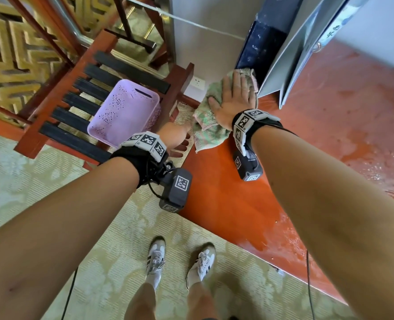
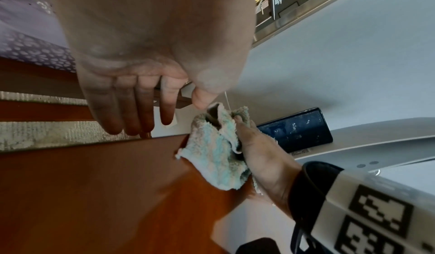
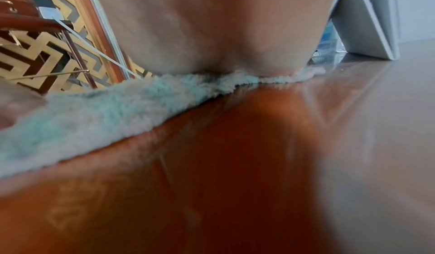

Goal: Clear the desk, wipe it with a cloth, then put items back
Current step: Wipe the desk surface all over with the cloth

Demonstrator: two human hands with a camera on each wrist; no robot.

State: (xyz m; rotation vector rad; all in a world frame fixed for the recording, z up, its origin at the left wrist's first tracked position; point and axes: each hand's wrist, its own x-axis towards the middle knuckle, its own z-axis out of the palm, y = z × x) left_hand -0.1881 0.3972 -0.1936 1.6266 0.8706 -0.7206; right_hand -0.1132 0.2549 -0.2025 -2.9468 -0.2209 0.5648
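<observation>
The right hand (image 1: 234,100) lies flat, fingers straight and together, pressing a crumpled green-and-pink cloth (image 1: 211,125) onto the red-brown worktop (image 1: 237,204) at its far left corner. The cloth bunches out from under the palm toward the worktop's left edge, and part of it hangs past that edge. Its long axis runs roughly from the near-left flap up to the fingertips, which nearly reach a dark blue box (image 1: 260,45) leaning at the wall beside grey boards (image 1: 290,54).

The left hand (image 1: 176,139) hovers just off the worktop's left edge, relaxed, fingers straight and loosely apart, holding nothing. It sits right beside the cloth's overhanging flap, so it is the nearer hand to that loose end, while the right hand alone bears on the cloth. The unwiped, speckled area appears to lie to the right, so the next stroke probably sweeps that way, away from the corner.

A lilac perforated basket (image 1: 124,112) rests on a slatted wooden chair (image 1: 59,107) left of the worktop.

The left wrist view shows the cloth (image 2: 219,152) from the side, lifted in a fold against the right hand's (image 2: 263,157) thumb side, which the head view flattens. The right wrist view shows only the fuzzy hem (image 3: 94,113) squeezed under the palm against the glossy surface (image 3: 235,165), confirming contact.
</observation>
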